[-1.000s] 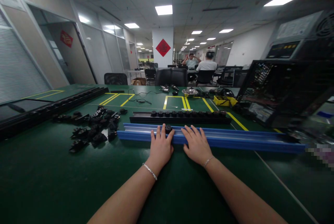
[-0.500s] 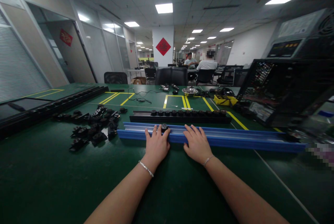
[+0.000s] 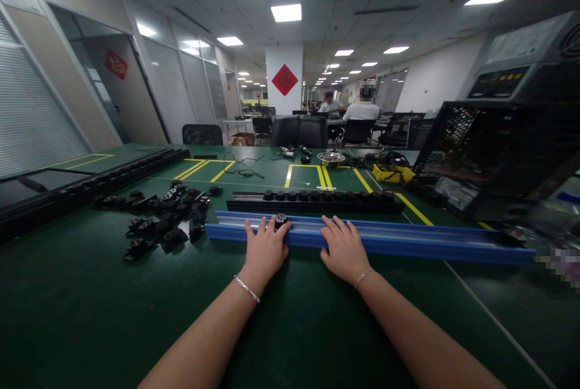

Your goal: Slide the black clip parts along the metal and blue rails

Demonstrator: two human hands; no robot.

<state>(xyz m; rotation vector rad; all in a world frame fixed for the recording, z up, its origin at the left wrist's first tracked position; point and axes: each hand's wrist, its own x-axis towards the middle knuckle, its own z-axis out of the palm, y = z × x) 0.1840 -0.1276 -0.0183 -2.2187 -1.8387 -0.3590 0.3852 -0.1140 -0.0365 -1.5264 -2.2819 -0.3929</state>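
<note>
A long blue rail lies crosswise on the green table, its channel facing up. My left hand rests over its near wall with the fingers spread. A small black part sits in the channel, at the tips of that hand's index and middle fingers. Farther right, my right hand has its fingers over the near wall and its thumb on the outer side. Behind the blue rail lies a shorter black rail carrying a row of round black parts.
A pile of loose black parts lies on the left. Long black rails run along the far left. At the back are a metal bowl and a yellow box; an open computer case stands on the right.
My left hand has slid left along the blue rail, and the small black part has shifted slightly left with it. My right hand stays in nearly the same place.
</note>
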